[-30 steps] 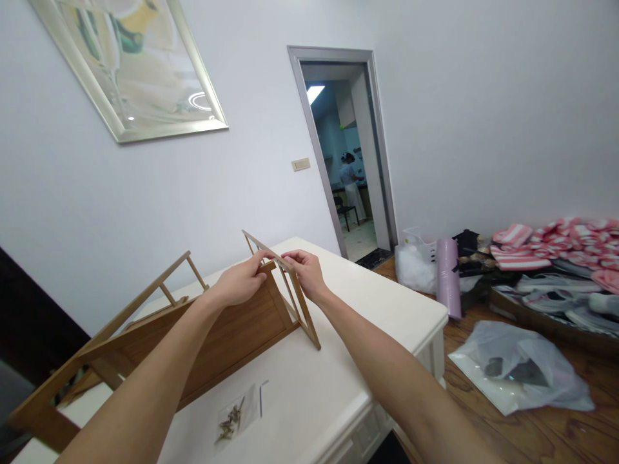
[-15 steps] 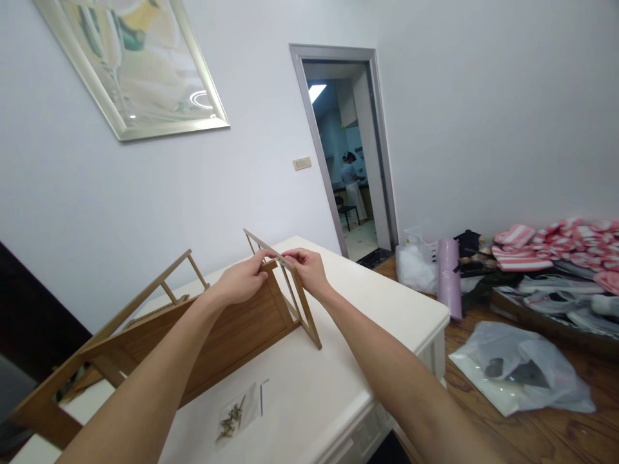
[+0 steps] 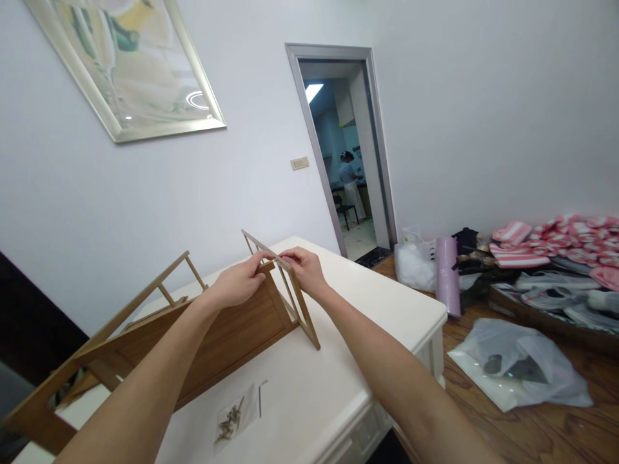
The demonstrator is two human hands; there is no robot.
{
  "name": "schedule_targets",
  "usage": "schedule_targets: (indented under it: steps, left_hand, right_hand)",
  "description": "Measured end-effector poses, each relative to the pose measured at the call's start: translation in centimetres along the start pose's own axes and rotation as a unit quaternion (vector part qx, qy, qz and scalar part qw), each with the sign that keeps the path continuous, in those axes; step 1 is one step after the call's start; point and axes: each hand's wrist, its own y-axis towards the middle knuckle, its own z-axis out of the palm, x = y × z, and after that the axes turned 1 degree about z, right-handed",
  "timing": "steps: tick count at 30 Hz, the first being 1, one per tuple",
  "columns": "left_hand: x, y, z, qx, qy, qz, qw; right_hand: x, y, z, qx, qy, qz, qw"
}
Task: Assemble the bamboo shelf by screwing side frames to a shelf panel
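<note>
A partly assembled wooden shelf lies tilted on the white table [image 3: 387, 303]. Its brown board [image 3: 227, 338] runs from the lower left up to a thin ladder-like side frame [image 3: 294, 303] standing on end. My left hand [image 3: 236, 283] is closed over the board's top corner where it meets the frame. My right hand [image 3: 305, 270] pinches the frame's top rail from the other side. A second side frame [image 3: 145, 296] sticks up at the board's left end.
A small clear bag of screws [image 3: 232, 419] and a hex key [image 3: 260, 399] lie near the table's front edge. On the wooden floor to the right are plastic bags [image 3: 522, 367], a purple roll [image 3: 447, 277] and striped cloths [image 3: 556, 241]. A person [image 3: 349, 183] stands beyond the open doorway.
</note>
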Motion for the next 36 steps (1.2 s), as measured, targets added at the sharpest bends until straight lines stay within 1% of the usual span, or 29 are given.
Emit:
schedule_targets:
  steps: [6, 10, 13, 21, 27, 32, 36]
  left_hand:
    - [0.6, 0.5, 0.2, 0.001, -0.002, 0.003, 1.0]
    - [0.8, 0.7, 0.3, 0.002, -0.001, -0.002, 1.0]
    - [0.6, 0.6, 0.3, 0.0, 0.002, 0.003, 1.0]
    - [0.2, 0.0, 0.2, -0.001, 0.002, 0.007, 1.0]
    - [-0.2, -0.2, 0.0, 0.0, 0.003, 0.002, 1.0]
    - [-0.2, -0.5, -0.1, 0.002, 0.004, 0.004, 1.0]
    - [0.0, -0.7, 0.1, -0.008, 0.005, 0.007, 1.0]
  right_hand:
    - [0.2, -0.2, 0.0, -0.001, -0.006, -0.012, 1.0]
    - [0.4, -0.3, 0.3, 0.006, -0.032, -0.032, 0.999]
    - [0.5, -0.4, 0.3, 0.005, -0.055, -0.044, 0.997]
    - [0.2, -0.3, 0.0, -0.011, -0.065, -0.054, 0.996]
    - [0.1, -0.2, 0.0, -0.011, -0.092, -0.081, 0.992]
    - [0.6, -0.3, 0.0, -0.004, -0.065, -0.063, 0.996]
    - [0.8, -0.5, 0.1, 0.001, -0.046, -0.049, 0.998]
